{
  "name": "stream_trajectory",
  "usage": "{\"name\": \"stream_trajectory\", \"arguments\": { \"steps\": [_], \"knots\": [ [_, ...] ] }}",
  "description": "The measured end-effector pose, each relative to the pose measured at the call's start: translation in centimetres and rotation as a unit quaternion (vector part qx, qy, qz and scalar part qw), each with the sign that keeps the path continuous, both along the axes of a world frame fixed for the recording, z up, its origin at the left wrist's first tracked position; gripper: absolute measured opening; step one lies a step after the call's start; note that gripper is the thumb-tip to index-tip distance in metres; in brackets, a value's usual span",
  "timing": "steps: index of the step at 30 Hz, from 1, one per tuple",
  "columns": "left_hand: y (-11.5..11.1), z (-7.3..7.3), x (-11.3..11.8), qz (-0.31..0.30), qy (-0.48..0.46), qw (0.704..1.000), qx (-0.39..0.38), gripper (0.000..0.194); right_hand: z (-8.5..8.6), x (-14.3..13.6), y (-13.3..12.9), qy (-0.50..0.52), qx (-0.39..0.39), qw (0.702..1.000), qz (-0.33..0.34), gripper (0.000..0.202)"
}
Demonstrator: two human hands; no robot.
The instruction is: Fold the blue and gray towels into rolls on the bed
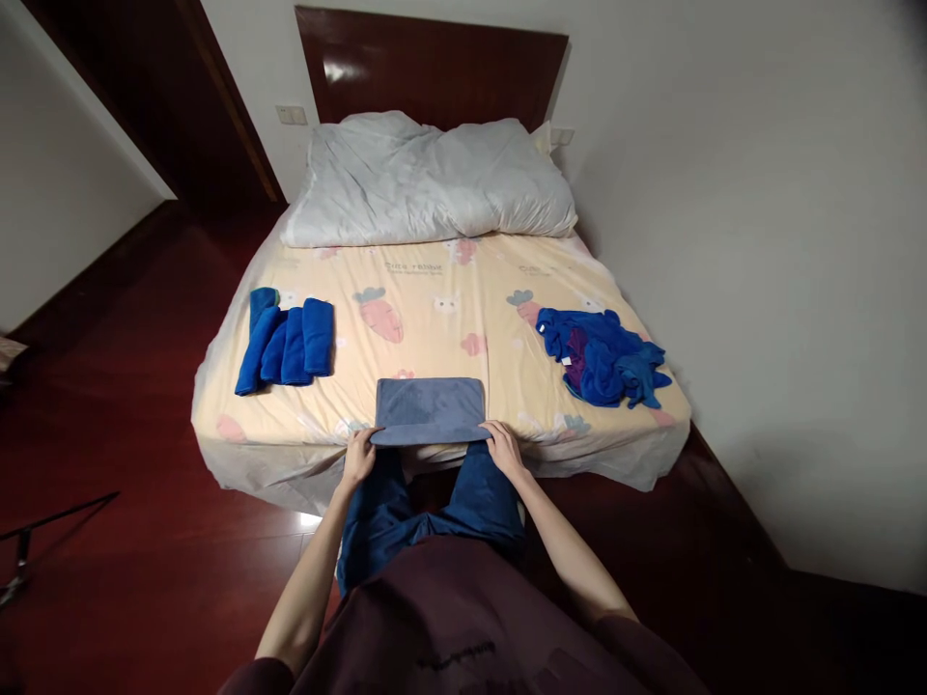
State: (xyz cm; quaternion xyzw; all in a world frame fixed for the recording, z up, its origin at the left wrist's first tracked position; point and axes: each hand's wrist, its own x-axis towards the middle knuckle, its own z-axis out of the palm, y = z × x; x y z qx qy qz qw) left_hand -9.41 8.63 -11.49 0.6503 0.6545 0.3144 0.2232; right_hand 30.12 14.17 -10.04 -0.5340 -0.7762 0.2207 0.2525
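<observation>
A grey towel lies at the near edge of the bed, its front edge turned over into a flat strip. My left hand grips the left end of that strip, fingers closed on the cloth. At the opposite end, my right hand pinches the right corner of the same strip. Several rolled blue towels lie side by side on the left of the bed. Over on the right is a crumpled heap of blue towels, with a purple piece among them.
The bed has a yellow sheet printed with carrots and rabbits. A white quilt is bunched below the dark wooden headboard. A wall stands close on the right. A thin black stand shows at the lower left, on the dark red floor.
</observation>
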Motion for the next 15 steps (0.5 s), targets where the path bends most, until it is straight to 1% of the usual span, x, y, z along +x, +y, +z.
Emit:
{"name": "stream_trajectory", "arguments": {
  "steps": [3,5,7,8,9,12,15],
  "knots": [
    [0.8,-0.8,0.0,0.048,-0.08,0.996,-0.012,0.043,-0.8,-0.4,1.0,0.089,-0.028,0.996,-0.014,0.055],
    [1.3,-1.2,-0.1,0.07,-0.111,0.991,-0.027,0.038,-1.3,-0.6,1.7,0.135,-0.038,0.99,-0.03,0.047],
    [1.7,-1.4,-0.2,0.08,-0.13,0.988,-0.038,0.033,-1.8,-0.6,2.1,0.158,-0.045,0.985,-0.053,0.03],
    [1.8,-1.4,-0.3,0.083,-0.137,0.986,-0.04,0.033,-2.0,-0.5,2.3,0.159,-0.049,0.984,-0.064,0.019],
    [1.9,-1.4,-0.4,0.085,-0.143,0.985,-0.04,0.034,-2.2,-0.4,2.4,0.155,-0.051,0.984,-0.074,0.012],
    [2.2,-1.4,-0.4,0.091,-0.159,0.982,-0.037,0.039,-2.4,-0.2,2.6,0.133,-0.046,0.986,-0.085,0.034],
    [2.5,-1.4,-0.4,0.104,-0.177,0.978,-0.037,0.045,-2.4,-0.1,2.8,0.118,-0.043,0.989,-0.077,0.046]
  ]
}}
